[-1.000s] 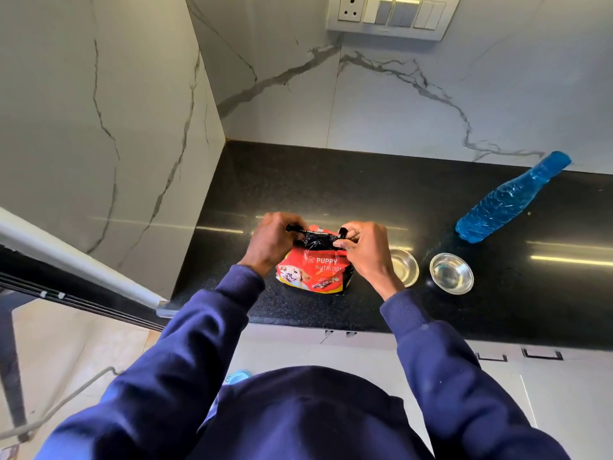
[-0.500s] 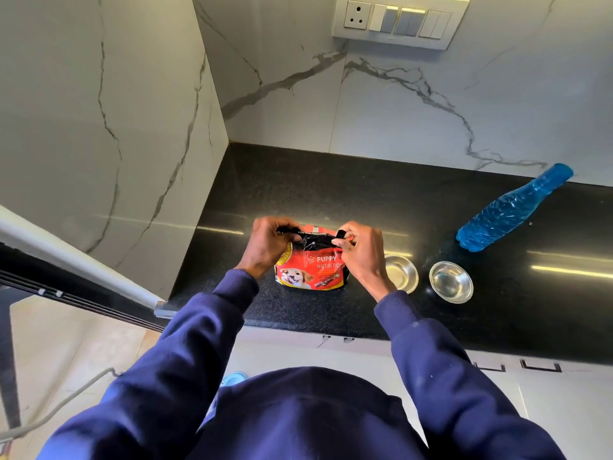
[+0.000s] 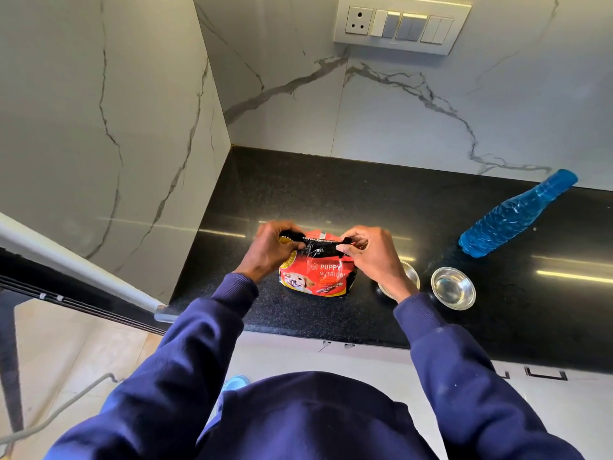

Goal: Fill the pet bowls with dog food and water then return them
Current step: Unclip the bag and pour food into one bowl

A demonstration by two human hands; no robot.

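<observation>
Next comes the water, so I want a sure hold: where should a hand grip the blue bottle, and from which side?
Probably around the wide lower body of the blue bottle, coming in from its near right side. It stands on the counter, its neck narrowing upward.

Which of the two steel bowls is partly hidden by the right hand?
The left bowl, nearest the food bag; the right bowl shows fully.
</observation>
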